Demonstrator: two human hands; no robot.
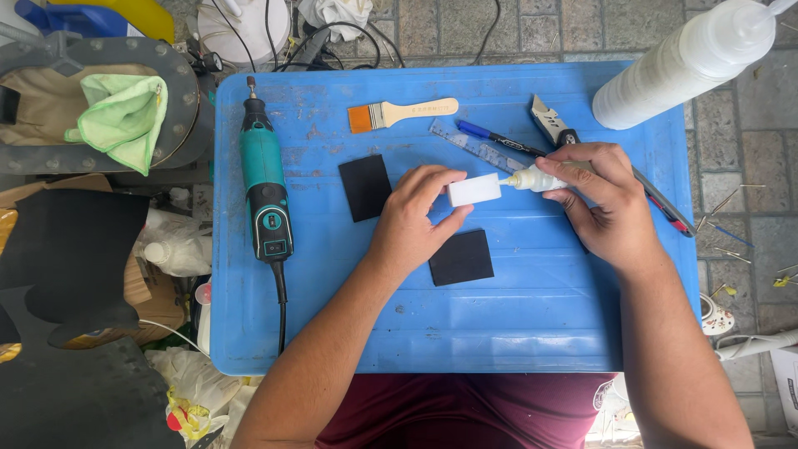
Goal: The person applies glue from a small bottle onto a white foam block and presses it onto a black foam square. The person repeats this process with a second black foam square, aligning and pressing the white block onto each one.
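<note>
My left hand (pixel 414 218) pinches a small white block (pixel 474 190) between thumb and fingers above the blue tabletop (pixel 499 324). My right hand (pixel 605 198) grips a small white glue bottle (pixel 539 177), its nozzle tip touching the block's right end. One black square piece (pixel 364 187) lies left of my left hand. A second black square piece (pixel 461 258) lies just below the block, beside my left thumb.
A teal rotary tool (pixel 264 187) with its cord lies at the left of the tabletop. At the back are a paintbrush (pixel 401 112), a clear ruler (pixel 475 146), a blue pen (pixel 497 138), a utility knife (pixel 552 126) and a large white squeeze bottle (pixel 683 65). A green cloth (pixel 123 116) lies off-table, left.
</note>
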